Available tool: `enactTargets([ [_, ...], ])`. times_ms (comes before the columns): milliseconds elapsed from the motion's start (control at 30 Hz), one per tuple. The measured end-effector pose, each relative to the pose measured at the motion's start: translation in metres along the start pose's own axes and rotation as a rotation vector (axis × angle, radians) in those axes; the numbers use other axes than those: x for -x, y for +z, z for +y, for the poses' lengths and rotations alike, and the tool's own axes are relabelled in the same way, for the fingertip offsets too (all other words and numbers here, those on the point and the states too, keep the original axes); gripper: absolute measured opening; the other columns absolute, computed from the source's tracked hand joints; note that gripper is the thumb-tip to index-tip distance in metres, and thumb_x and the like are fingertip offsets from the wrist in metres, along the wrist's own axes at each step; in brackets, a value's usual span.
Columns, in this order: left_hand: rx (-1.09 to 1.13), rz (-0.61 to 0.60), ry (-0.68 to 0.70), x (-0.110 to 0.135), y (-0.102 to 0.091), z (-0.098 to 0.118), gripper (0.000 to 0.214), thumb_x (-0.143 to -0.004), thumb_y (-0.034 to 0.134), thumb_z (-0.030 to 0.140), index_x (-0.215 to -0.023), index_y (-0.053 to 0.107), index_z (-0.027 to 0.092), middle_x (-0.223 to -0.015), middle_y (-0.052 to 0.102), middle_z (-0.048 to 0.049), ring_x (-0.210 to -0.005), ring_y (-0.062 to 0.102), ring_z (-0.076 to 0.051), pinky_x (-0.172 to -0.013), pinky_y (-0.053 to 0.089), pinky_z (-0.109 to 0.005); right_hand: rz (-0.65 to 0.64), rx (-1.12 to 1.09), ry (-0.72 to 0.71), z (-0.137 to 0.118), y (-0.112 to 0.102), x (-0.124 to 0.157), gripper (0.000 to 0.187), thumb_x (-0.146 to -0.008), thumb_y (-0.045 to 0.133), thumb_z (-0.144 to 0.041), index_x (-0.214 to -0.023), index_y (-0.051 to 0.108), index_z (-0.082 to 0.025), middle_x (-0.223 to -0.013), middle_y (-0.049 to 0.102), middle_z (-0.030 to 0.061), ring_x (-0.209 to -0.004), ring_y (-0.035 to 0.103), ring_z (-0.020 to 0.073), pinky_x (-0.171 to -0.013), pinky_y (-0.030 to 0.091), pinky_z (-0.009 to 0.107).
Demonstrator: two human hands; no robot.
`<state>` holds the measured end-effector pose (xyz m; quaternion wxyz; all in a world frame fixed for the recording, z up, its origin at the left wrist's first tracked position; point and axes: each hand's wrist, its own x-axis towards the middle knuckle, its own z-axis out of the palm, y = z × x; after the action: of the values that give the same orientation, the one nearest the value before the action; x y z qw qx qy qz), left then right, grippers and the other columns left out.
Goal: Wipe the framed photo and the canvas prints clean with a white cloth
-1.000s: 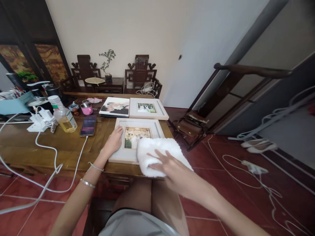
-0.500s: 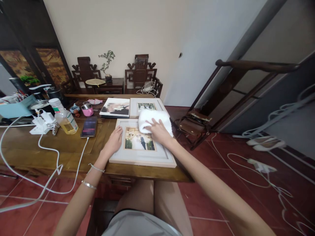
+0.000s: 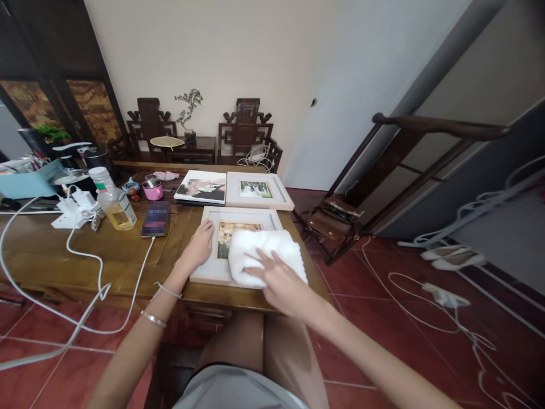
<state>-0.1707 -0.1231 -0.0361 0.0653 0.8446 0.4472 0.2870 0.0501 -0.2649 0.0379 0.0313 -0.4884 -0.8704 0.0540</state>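
A light-coloured picture frame point(image 3: 218, 271) with a wedding photo lies flat near the table's front edge. My left hand point(image 3: 200, 245) grips its left edge, the fingers resting along the top of the border. My right hand point(image 3: 281, 284) presses a folded white towel point(image 3: 249, 243) onto the frame's lower right part, its fingers spread over the cloth. The towel hides most of the photo and the frame's lower right corner. Just behind lies a second, similar frame point(image 3: 234, 195), and left of that a flat photo panel point(image 3: 200, 186) on a dark base.
To the left on the wooden table point(image 3: 170, 218) are a phone point(image 3: 155, 219) on a charging cable, a pink cup point(image 3: 152, 190), a bottle of yellow liquid point(image 3: 117, 207) and a white power strip point(image 3: 68, 220). A dark chair point(image 3: 419, 129) holding a brown bag point(image 3: 332, 221) stands right.
My right hand has slid the towel toward me, from the frame's upper right to its lower right. The second frame behind is now uncovered. My left hand stays on the left edge.
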Motion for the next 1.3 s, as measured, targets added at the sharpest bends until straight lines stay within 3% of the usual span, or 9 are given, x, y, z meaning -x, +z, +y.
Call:
enactTargets([
  [200, 0.034, 0.006, 0.010, -0.001, -0.001, -0.002, 0.039, -0.089, 0.035, 0.009, -0.122, 0.055, 0.011, -0.133, 0.054, -0.0165, -0.136, 0.037, -0.025, -0.113, 0.033, -0.047, 0.183, 0.139, 0.215, 0.079, -0.002, -0.080, 0.066, -0.071, 0.044, 0.001, -0.135, 0.050, -0.015, -0.149, 0.037, 0.0123, -0.137, 0.028, 0.0337, -0.108, 0.024, 0.056],
  [333, 0.057, 0.007, -0.003, -0.002, 0.000, -0.005, 0.045, -0.083, 0.037, 0.004, -0.124, 0.055, 0.009, -0.133, 0.054, -0.0172, -0.135, 0.039, -0.026, -0.113, 0.033, -0.046, 0.152, 0.189, 0.228, 0.090, -0.004, -0.100, 0.063, -0.073, 0.043, 0.001, -0.133, 0.053, -0.016, -0.149, 0.036, 0.0105, -0.137, 0.024, 0.0363, -0.104, 0.024, 0.061],
  [433, 0.075, 0.019, -0.012, -0.002, 0.003, -0.008, 0.048, -0.081, 0.037, 0.003, -0.126, 0.054, 0.009, -0.135, 0.054, -0.0165, -0.135, 0.039, -0.026, -0.113, 0.032, -0.048, 0.061, 0.170, 0.106, 0.066, -0.002, -0.078, 0.065, -0.070, 0.043, 0.002, -0.130, 0.057, -0.020, -0.149, 0.037, 0.0090, -0.137, 0.026, 0.0363, -0.104, 0.023, 0.064],
  [533, 0.092, 0.043, -0.025, -0.001, 0.006, -0.008, 0.045, -0.085, 0.036, 0.007, -0.127, 0.053, 0.009, -0.136, 0.053, -0.0168, -0.135, 0.039, -0.026, -0.113, 0.031, -0.050, -0.074, 0.081, 0.010, 0.032, -0.010, -0.034, 0.069, -0.067, 0.042, 0.004, -0.129, 0.058, -0.022, -0.147, 0.040, 0.0099, -0.136, 0.029, 0.0359, -0.104, 0.026, 0.063],
  [667, 0.100, 0.056, -0.051, -0.001, 0.009, -0.007, 0.044, -0.086, 0.035, 0.008, -0.127, 0.053, 0.008, -0.137, 0.051, -0.0182, -0.136, 0.038, -0.025, -0.113, 0.032, -0.049, -0.216, -0.002, 0.005, -0.001, -0.029, 0.011, 0.072, -0.066, 0.039, 0.006, -0.130, 0.057, -0.020, -0.142, 0.047, 0.0125, -0.134, 0.035, 0.0361, -0.102, 0.033, 0.060],
  [767, 0.093, 0.052, -0.055, -0.001, 0.009, -0.008, 0.046, -0.084, 0.034, 0.005, -0.125, 0.054, 0.005, -0.136, 0.051, -0.0197, -0.136, 0.038, -0.026, -0.113, 0.032, -0.049, -0.209, 0.017, 0.048, -0.016, -0.029, 0.006, 0.069, -0.067, 0.039, 0.004, -0.130, 0.057, -0.019, -0.143, 0.045, 0.0129, -0.133, 0.035, 0.0389, -0.101, 0.034, 0.061],
  [933, 0.087, 0.047, -0.017, -0.003, 0.005, -0.011, 0.049, -0.081, 0.035, 0.001, -0.124, 0.056, 0.010, -0.133, 0.056, -0.0152, -0.134, 0.041, -0.024, -0.113, 0.033, -0.049, -0.101, 0.044, -0.014, -0.034, -0.003, -0.039, 0.064, -0.070, 0.045, -0.003, -0.130, 0.056, -0.022, -0.149, 0.037, 0.0097, -0.134, 0.028, 0.0443, -0.101, 0.026, 0.069],
  [1100, 0.086, 0.036, -0.002, -0.002, 0.002, -0.013, 0.049, -0.081, 0.036, 0.002, -0.125, 0.056, 0.010, -0.133, 0.056, -0.0140, -0.134, 0.040, -0.024, -0.112, 0.033, -0.049, -0.051, 0.040, -0.029, -0.029, 0.003, -0.030, 0.065, -0.070, 0.043, -0.001, -0.130, 0.057, -0.020, -0.149, 0.038, 0.0097, -0.137, 0.026, 0.0401, -0.106, 0.023, 0.065],
  [1300, 0.090, 0.036, -0.030, 0.000, 0.005, -0.010, 0.050, -0.080, 0.037, 0.001, -0.125, 0.056, 0.012, -0.134, 0.055, -0.0131, -0.136, 0.038, -0.024, -0.113, 0.033, -0.047, -0.052, 0.053, 0.115, 0.021, -0.009, 0.016, 0.065, -0.063, 0.042, 0.004, -0.117, 0.067, -0.021, -0.141, 0.049, 0.0068, -0.137, 0.030, 0.0330, -0.111, 0.023, 0.057],
])
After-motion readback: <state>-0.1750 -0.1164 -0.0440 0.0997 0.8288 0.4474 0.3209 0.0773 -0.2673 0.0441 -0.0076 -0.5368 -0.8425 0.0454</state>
